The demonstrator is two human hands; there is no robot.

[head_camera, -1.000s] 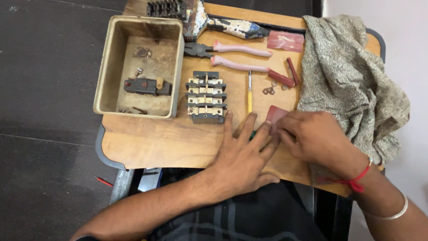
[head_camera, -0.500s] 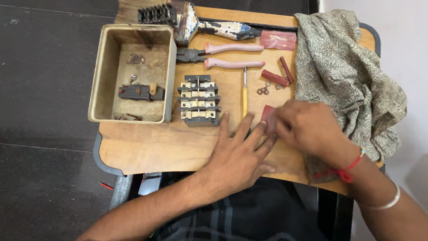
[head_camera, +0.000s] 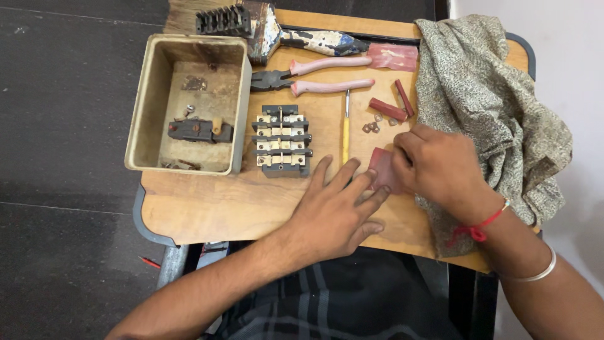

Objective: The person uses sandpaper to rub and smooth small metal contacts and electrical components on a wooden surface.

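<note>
On the wooden table (head_camera: 207, 204), a small reddish-brown flat piece (head_camera: 381, 169) lies between my hands. My left hand (head_camera: 336, 208) rests flat on the table, fingers spread, fingertips touching the piece's left edge. My right hand (head_camera: 437, 165) curls over the piece's right side, fingers pinching it. A grey switch block with brass terminals (head_camera: 281, 140) sits just left of my left fingertips. A yellow-handled screwdriver (head_camera: 345, 129) lies upright between the block and the piece.
A beige metal box (head_camera: 148, 110) holding a dark part stands at the left. Pink-handled pliers (head_camera: 314, 74), a paint-stained brush (head_camera: 302, 34), red bars (head_camera: 390, 107), small copper washers (head_camera: 371, 126) and a grey cloth (head_camera: 484, 101) lie across the back and right.
My hands have stayed on the reddish piece, with my right fingers shifting slightly over it. The camera view has drifted a little; nothing else on the table has moved.
</note>
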